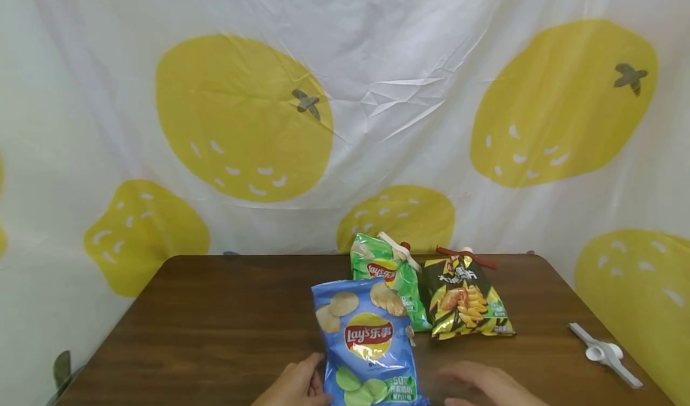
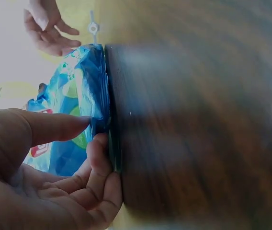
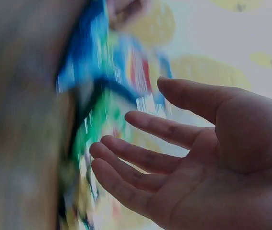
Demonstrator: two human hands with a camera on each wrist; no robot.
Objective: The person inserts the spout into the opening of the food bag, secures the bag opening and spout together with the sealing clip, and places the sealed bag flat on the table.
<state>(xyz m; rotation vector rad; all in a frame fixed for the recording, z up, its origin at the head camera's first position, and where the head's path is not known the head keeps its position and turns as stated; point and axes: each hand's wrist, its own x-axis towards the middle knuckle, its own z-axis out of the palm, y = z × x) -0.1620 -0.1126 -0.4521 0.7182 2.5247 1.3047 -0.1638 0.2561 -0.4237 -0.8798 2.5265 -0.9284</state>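
A blue Lay's chip bag (image 1: 369, 337) lies face up near the front of the table. My left hand (image 1: 295, 383) is at its lower left edge; in the left wrist view the thumb and fingers pinch the bag's bottom corner (image 2: 96, 103). To the right of the bag is my right hand (image 1: 489, 383), apart from it and holding nothing. Its fingers (image 3: 141, 160) are spread and nearly straight in the right wrist view. Behind the blue bag, a green Lay's bag (image 1: 416, 304) is partly covered by it.
A black and yellow chip bag (image 1: 463, 301) sits beside the green one, with a red sealing clip (image 1: 480, 260) across its top. The green bag carries a white clip (image 1: 398, 249). Another white clip (image 1: 605, 354) lies near the right edge of the brown table (image 1: 226, 322). A fruit-patterned curtain (image 1: 372, 154) hangs behind.
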